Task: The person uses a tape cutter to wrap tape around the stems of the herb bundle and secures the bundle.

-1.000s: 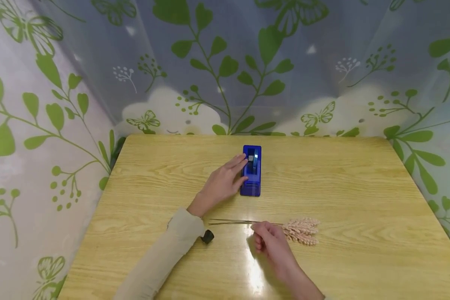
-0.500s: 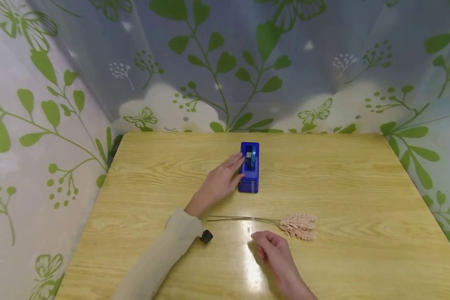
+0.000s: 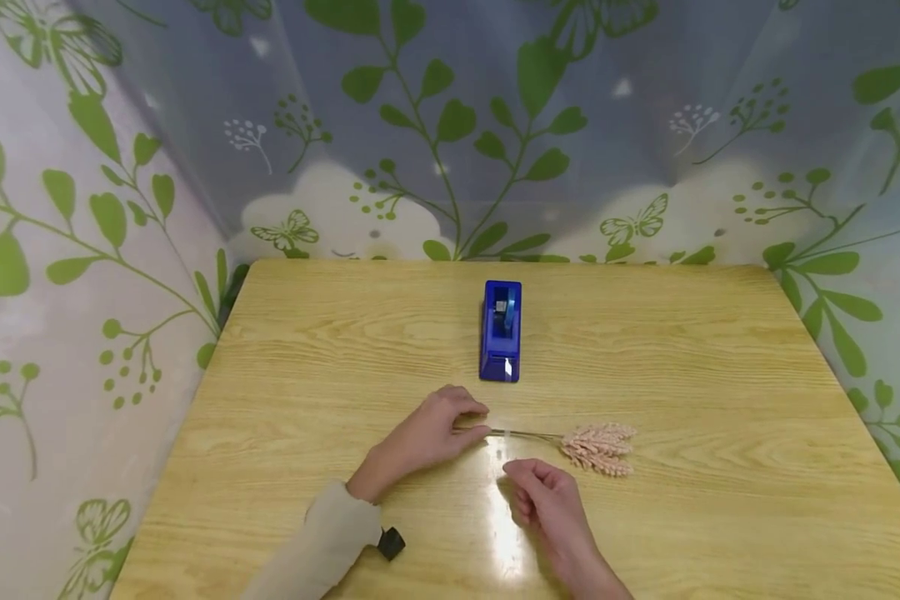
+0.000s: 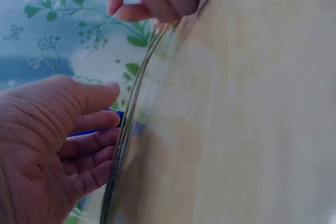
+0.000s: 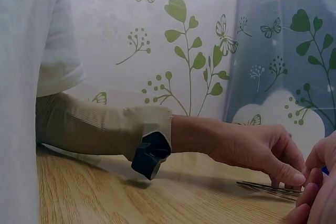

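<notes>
A bunch of pale pink dried-look flowers (image 3: pixel 598 450) lies crosswise on the table, its thin stems (image 3: pixel 528 434) pointing left. My left hand (image 3: pixel 427 433) is over the stems, thumb and forefinger apart with the fingertips right beside them; in the left wrist view the stems (image 4: pixel 126 124) run past those fingertips. Just below the stems, my right hand (image 3: pixel 558 508) has thumb and forefinger pinched together on a faint strip of clear tape (image 3: pixel 499 455) that reaches up to the stems. Behind both hands stands a blue tape dispenser (image 3: pixel 502 345), untouched.
The wood-grain table (image 3: pixel 667 358) ends at the back against a leaf-and-butterfly printed curtain (image 3: pixel 450 125), which also hangs at both sides. A black wrist device (image 3: pixel 392 543) sits at the left sleeve's cuff (image 3: pixel 348 521).
My left hand has left the tape dispenser and come down toward me to the stems. My right hand has drawn slightly down from the stems and then stayed there, still pinching.
</notes>
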The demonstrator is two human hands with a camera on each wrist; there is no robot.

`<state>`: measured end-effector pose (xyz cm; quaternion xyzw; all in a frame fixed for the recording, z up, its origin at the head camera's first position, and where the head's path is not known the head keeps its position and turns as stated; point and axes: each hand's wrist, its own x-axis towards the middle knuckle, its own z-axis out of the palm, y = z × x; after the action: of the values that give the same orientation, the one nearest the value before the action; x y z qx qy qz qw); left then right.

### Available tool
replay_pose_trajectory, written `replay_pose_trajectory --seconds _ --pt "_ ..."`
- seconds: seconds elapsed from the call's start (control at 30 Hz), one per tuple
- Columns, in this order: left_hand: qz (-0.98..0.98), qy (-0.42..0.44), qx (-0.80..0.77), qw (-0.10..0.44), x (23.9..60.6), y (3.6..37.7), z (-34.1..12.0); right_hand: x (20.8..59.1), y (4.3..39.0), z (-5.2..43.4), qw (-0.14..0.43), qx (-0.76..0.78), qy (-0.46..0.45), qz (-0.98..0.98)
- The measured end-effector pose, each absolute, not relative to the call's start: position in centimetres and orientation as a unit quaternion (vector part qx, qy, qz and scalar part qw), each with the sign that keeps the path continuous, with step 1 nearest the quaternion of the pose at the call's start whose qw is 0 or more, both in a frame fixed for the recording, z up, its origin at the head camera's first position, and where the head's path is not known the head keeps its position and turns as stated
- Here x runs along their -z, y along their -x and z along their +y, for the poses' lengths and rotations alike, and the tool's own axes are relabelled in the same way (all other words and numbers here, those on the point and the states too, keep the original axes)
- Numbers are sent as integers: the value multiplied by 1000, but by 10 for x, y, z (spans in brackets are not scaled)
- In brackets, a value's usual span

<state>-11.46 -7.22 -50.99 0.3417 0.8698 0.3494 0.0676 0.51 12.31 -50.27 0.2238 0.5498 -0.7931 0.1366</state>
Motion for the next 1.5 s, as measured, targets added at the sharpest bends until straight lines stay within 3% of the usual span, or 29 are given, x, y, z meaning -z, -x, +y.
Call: replay_pose_trajectory --seconds 0.57,0.83,1.2,1.5 --pt "881 -422 -210 -37 510 96 -55 506 -8 121 119 802 -211 546" --pt "884 -407 -230 -10 507 86 -51 507 -9 121 108 802 -200 553" --pt "838 -348 -410 95 504 62 -47 508 -13 118 74 778 -193 594" --pt "840 -327 -420 102 497 54 -47 508 -18 113 53 794 -205 570"
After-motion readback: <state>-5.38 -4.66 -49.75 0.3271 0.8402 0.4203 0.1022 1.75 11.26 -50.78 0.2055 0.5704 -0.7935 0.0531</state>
